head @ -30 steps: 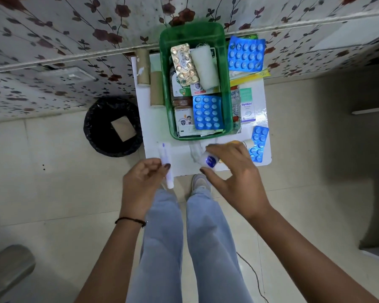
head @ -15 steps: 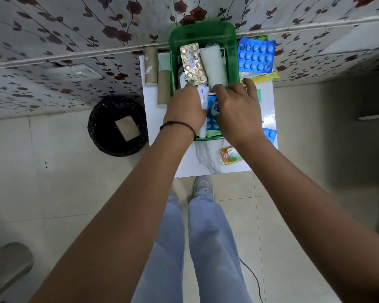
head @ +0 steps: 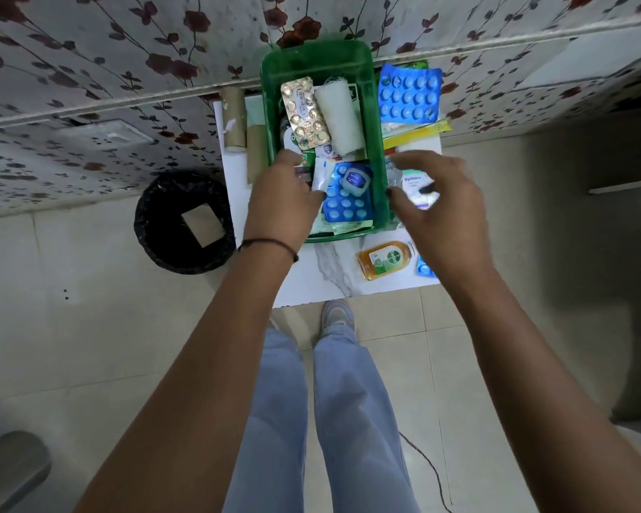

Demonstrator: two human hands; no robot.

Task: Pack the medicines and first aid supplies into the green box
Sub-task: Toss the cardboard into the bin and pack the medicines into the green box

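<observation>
The green box (head: 268, 105) stands on a small white table (head: 300, 286) against the flowered wall. Inside lie a gold blister pack (head: 304, 114), a white gauze roll (head: 339, 118), a blue blister pack (head: 346, 207), a small jar with a blue lid (head: 354, 179) and a white tube (head: 321, 175). My left hand (head: 280, 201) is over the box's front left corner, its thumb and fingers on the tube's near end. My right hand (head: 441, 205) hovers open just outside the box's right wall, above a white medicine carton (head: 413, 181).
An amber antiseptic bottle (head: 383, 259) lies on the table in front of the box, with a small blue blister (head: 424, 270) half hidden by my right wrist. A large blue blister (head: 409, 94) and a yellow strip (head: 419, 133) lie right of the box. Cardboard rolls (head: 235, 120) stand left. A black bin (head: 184, 224) is on the floor.
Both hands carried the tube and the jar from the table's front edge into the box. The jar now lies on the blue blister pack, and my right hand has moved out to the right.
</observation>
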